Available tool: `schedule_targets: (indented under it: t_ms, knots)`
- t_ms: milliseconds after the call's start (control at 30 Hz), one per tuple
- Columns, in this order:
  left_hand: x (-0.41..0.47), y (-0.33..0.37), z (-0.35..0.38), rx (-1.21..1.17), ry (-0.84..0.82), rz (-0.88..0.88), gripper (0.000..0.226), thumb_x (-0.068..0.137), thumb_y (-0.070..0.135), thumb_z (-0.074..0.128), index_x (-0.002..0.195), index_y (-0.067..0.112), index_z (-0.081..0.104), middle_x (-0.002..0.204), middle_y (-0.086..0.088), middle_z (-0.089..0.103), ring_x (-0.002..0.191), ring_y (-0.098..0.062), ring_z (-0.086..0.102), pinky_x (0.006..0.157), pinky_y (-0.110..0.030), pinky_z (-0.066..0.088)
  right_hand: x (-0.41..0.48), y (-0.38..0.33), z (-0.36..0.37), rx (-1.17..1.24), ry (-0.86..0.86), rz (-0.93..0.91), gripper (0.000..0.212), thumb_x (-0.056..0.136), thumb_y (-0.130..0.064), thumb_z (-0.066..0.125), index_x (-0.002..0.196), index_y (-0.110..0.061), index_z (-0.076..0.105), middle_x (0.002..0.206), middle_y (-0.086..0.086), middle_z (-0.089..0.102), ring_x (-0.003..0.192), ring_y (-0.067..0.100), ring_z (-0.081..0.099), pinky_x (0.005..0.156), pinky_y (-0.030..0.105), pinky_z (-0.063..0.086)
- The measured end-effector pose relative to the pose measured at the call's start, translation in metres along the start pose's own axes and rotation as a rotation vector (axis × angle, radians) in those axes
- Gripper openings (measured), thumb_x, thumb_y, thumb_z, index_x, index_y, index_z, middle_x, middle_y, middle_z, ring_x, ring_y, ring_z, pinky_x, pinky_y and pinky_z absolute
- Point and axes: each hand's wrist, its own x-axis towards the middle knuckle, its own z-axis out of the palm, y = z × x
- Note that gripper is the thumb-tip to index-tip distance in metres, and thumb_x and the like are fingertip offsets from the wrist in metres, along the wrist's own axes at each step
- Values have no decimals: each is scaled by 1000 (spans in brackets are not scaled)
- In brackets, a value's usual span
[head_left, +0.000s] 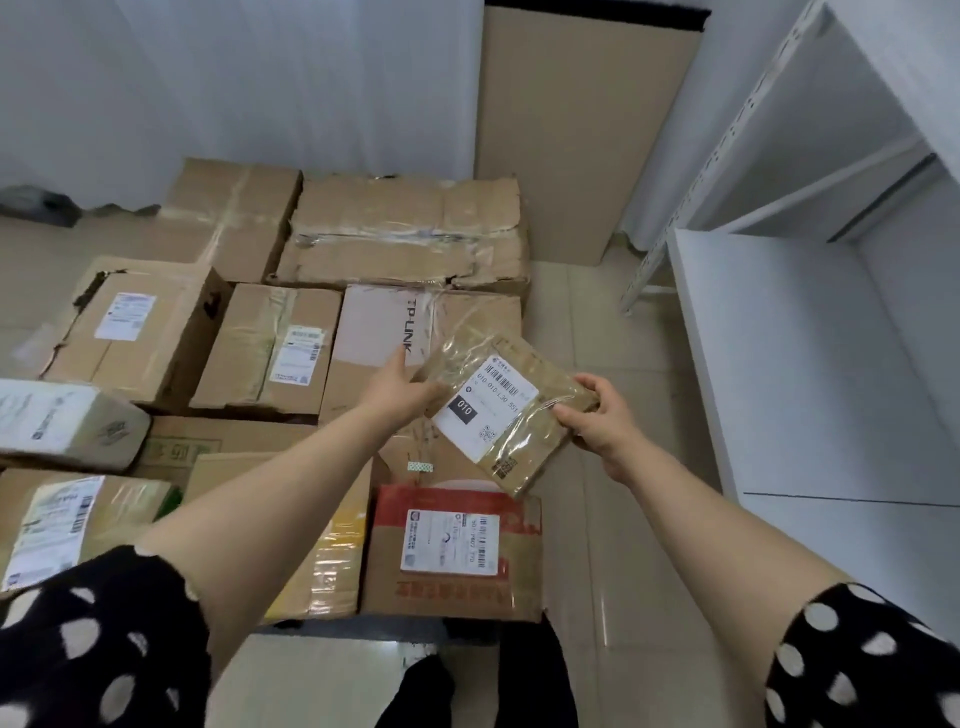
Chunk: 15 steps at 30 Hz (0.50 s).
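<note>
parcel (506, 415), label "010", above TP-LINK box (374, 332) | right hand (602, 421) fingers pinch right edge | left hand (400, 389) fingers straight under left edge | open floor (587, 322) rightward

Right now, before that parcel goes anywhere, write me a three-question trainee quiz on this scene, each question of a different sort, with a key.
1. Multiple choice: the black tag on the flat parcel reads A) 010, B) 550, C) 707.
2. True or false: the right hand grips one edge of the parcel, with the left hand at the opposite edge.
3. Fill in: the cardboard box just beyond the left hand is printed ____.
Key: 1 A; 2 true; 3 TP-LINK.
</note>
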Motion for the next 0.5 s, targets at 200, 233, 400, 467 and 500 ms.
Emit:
schedule_targets:
  t_ms: [200, 233, 400, 467, 500]
  knots:
    - [56, -32, 22, 14, -39, -184, 59, 91, 26, 63, 141, 9, 37, 129, -10, 57, 101, -20, 58, 76, -24, 45, 79, 1, 10, -156, -202, 59, 47, 84, 8, 64, 121, -18, 49, 94, 1, 59, 79, 13, 58, 63, 24, 51]
    - [63, -39, 26, 18, -54, -219, 49, 89, 29, 64, 131, 11, 47, 123, -9, 60, 97, -18, 60, 75, -25, 49, 90, 4, 12, -188, -230, 70, 47, 84, 8, 64, 122, -16, 49, 93, 0, 59, 77, 12, 58, 63, 24, 51]
    - [99, -89, 46, 43, -13, -401, 38, 77, 42, 66, 103, 14, 64, 109, -9, 67, 96, -29, 65, 88, -44, 55, 128, 28, 28, -272, -316, 121, 47, 85, 4, 63, 126, -16, 49, 96, -4, 58, 81, 10, 58, 65, 22, 50]
    - [104, -97, 53, 8, 2, -441, 42, 79, 37, 66, 110, 11, 64, 111, -11, 65, 91, -28, 67, 85, -42, 56, 135, 43, 31, -313, -333, 145, 49, 86, 3, 62, 130, -12, 47, 106, 3, 58, 90, 16, 58, 76, 29, 52]
    - [105, -98, 57, -1, 10, -454, 41, 80, 35, 66, 112, 9, 63, 113, -12, 63, 91, -27, 66, 85, -39, 56, 138, 51, 32, -334, -334, 158, 50, 87, 3, 62, 132, -9, 45, 112, 7, 57, 96, 19, 57, 84, 34, 53]
